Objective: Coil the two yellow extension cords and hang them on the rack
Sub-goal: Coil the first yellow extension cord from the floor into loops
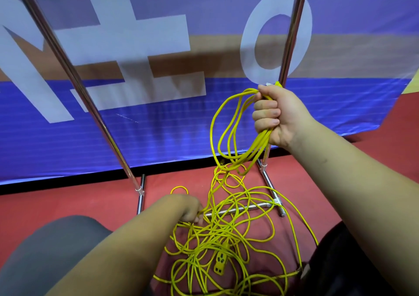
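The coiling step is under way, and by the look of it still on the first cord. The right hand (pixel 278 116) is raised just in front of the rack's right upright (pixel 292 34), fist closed round a small coil (pixel 226 132) of a few yellow loops that hang below and to the left of it. The left hand (pixel 191 211) is low and well apart from the right, its fingers curled round a strand at the left edge of the loose cord (pixel 226 239). That cord lies in a knotted heap on the red floor (pixel 68 202), spilling over the rack's base bar (pixel 244 208) and towards the person's legs. A yellow socket end (pixel 220 265) sits in the middle of the heap. Where one cord ends and the other begins cannot be told. Most of the length is still on the floor, and nothing hangs on the rack (pixel 74 75). The next move likely calls for drawing the gripped strand clear of the tangle and up to the right hand as a fresh loop, matching the others in size and without dragging a knot tight.
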A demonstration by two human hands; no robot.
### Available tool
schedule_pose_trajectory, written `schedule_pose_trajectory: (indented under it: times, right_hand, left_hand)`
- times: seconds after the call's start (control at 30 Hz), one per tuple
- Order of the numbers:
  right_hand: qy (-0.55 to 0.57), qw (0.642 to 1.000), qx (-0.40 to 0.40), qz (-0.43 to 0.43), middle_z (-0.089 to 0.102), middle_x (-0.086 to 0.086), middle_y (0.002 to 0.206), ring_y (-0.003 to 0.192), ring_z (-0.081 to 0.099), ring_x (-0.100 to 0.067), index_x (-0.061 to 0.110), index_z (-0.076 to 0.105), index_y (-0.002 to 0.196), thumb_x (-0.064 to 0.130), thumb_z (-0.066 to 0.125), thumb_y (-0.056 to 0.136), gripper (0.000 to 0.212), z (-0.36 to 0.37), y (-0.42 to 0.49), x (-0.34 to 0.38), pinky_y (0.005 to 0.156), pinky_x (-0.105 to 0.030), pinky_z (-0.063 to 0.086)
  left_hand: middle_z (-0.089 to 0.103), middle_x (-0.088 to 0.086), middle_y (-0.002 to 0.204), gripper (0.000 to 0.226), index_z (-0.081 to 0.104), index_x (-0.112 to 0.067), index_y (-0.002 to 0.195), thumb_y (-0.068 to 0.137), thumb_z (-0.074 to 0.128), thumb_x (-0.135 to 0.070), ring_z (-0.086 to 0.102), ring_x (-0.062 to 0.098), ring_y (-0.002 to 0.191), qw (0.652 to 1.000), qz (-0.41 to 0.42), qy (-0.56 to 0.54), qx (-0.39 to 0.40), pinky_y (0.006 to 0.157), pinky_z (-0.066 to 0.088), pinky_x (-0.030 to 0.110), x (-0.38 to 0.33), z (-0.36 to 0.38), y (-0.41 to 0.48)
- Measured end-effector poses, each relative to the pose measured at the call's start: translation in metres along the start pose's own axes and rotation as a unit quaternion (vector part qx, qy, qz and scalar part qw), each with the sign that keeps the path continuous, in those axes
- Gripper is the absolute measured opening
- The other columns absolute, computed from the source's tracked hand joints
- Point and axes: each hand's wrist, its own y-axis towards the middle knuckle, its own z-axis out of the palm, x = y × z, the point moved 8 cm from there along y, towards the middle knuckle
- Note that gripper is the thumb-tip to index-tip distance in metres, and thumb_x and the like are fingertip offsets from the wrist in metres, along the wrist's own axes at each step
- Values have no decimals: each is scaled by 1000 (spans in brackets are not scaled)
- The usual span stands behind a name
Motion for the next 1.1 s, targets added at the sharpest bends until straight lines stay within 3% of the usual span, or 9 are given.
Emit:
schedule_pose_trajectory:
  times: [0.07,0.13,0.2,0.37,0.57,0.73,0.83,0.9,1.1]
  right_hand:
    - [-4,1000,-1,-2,32,13,47,31,29,-3,18,54,79,34,54,106,32,-3,-2,5,28,-16,18]
    - [-23,1000,0,-8,30,12,47,32,27,-4,19,54,79,34,54,106,31,-4,-5,9,28,-17,17]
    - [-66,998,-3,-21,29,11,48,33,25,-4,20,55,79,35,53,107,31,-3,-8,11,29,-18,16]
    - [-201,978,-19,-60,26,8,55,36,22,-6,21,55,83,37,56,107,28,-2,-6,4,33,-17,19]
    - [-331,939,-16,-92,30,1,58,41,28,-13,23,44,72,39,66,103,41,10,1,-22,41,-23,25]
    - [-365,921,-28,-134,61,-3,69,55,56,-16,13,64,88,34,67,103,26,22,5,-41,46,-29,46]
    - [-361,923,-19,-131,75,-9,90,74,70,-18,9,71,116,34,65,105,28,27,9,-55,65,-35,60]
    - [-352,929,-4,-113,79,-11,92,80,74,-22,9,68,117,34,61,107,27,30,9,-65,76,-38,63]
    - [-308,949,27,-60,71,-13,80,72,74,-26,9,64,111,36,56,110,28,37,6,-83,69,-45,66]
  left_hand:
    - [68,-1,100,24,73,-10,121,103,57,-14,60,16,92,999,-10,-17,-31,81,44,27,8,-15,-6]
    - [71,0,84,27,75,-7,107,103,61,-30,63,18,79,993,-24,-35,-108,74,45,26,14,-44,-21]
    - [69,4,65,31,72,-5,89,102,64,-32,62,22,61,968,-42,-140,-202,62,49,25,25,-78,-41]
    - [72,9,78,27,72,-1,94,99,69,-27,54,15,50,824,3,-474,-310,52,53,26,30,-135,-105]
    - [66,-3,68,21,70,-12,88,96,73,-31,61,4,48,674,69,-681,-276,50,57,21,-11,-171,-170]
    - [66,2,60,18,66,-8,86,99,68,-20,69,9,50,574,154,-771,-228,49,59,25,-48,-196,-205]
    - [68,13,72,14,65,2,92,100,64,-9,74,18,66,522,176,-809,-206,53,62,32,-53,-200,-210]
    - [62,16,86,9,65,8,98,99,64,-1,72,26,81,485,174,-836,-188,55,63,39,-48,-198,-205]
    - [61,23,98,21,60,14,117,97,59,9,70,33,88,397,180,-882,-178,58,64,41,-28,-183,-192]
